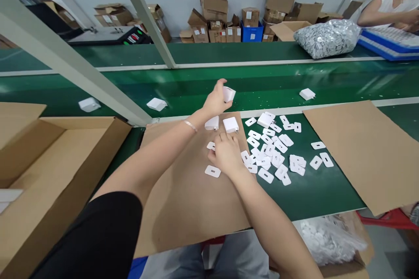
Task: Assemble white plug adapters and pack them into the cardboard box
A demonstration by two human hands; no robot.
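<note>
Over the green belt [193, 85], at twelve o'clock, the left hand [215, 101] is gripping a white charger [228, 94], seemingly midway through moving it. Nearer in, the right hand [226, 153] is hovering low at the cardboard sheet [183, 209], just below two more chargers [231, 124]; I can't tell whether its grip is holding anything. White plates [266, 175] are lying scattered towards three o'clock. Setting the held one down would be calling for a gentle loosening of fingers.

Left hand [218, 99] farther forward, fingers curled; right hand [226, 151] nearer the body, palm down, fingers bent.
</note>
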